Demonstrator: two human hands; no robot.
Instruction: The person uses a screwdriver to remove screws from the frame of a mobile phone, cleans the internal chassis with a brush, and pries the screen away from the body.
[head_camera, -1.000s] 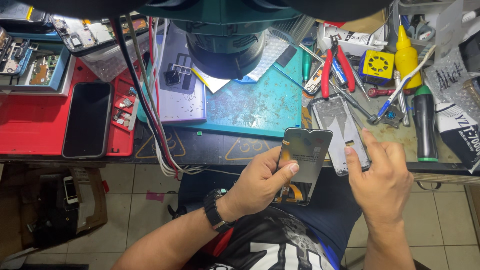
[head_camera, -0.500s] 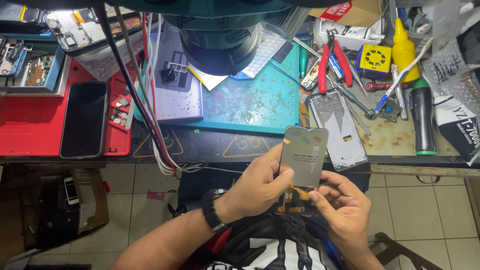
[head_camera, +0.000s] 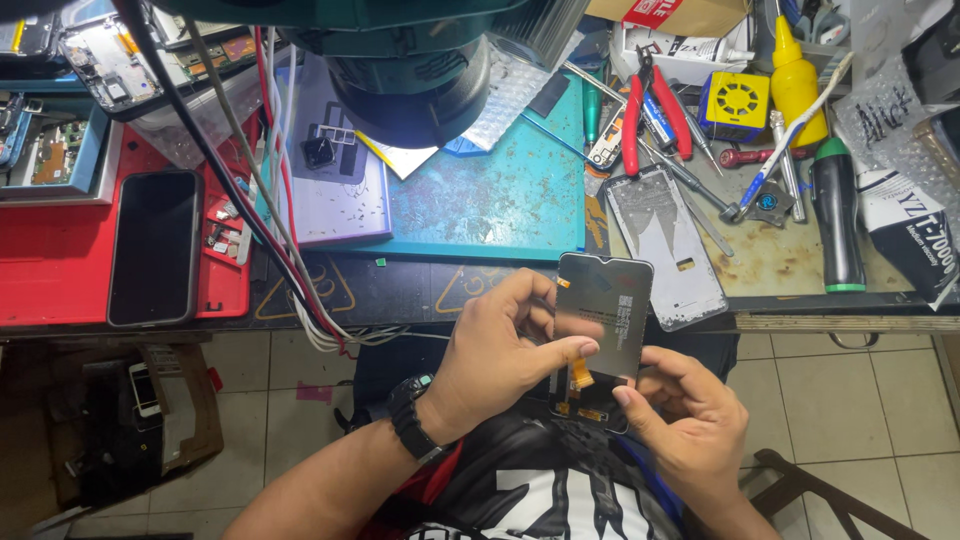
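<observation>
I hold a phone display panel (head_camera: 603, 312) above my lap, its grey metallic back facing up, with an orange flex cable at its lower end. My left hand (head_camera: 505, 355) grips its left edge, thumb across the lower back; a black watch is on that wrist. My right hand (head_camera: 685, 415) pinches the panel's lower end near the flex cable. A bare phone frame (head_camera: 665, 245) lies on the bench just beyond the panel.
A teal work mat (head_camera: 500, 195) and a microscope base (head_camera: 410, 75) lie ahead. A black phone (head_camera: 152, 247) rests on a red mat at left. Red-handled pliers (head_camera: 650, 110), screwdrivers, a yellow bottle (head_camera: 797, 80) and a black-green tool (head_camera: 835, 215) crowd the right. Cables hang over the bench edge.
My right hand left the phone frame on the bench and came down to the lower end of the display panel. The panel stays in my left hand, now a little lower.
</observation>
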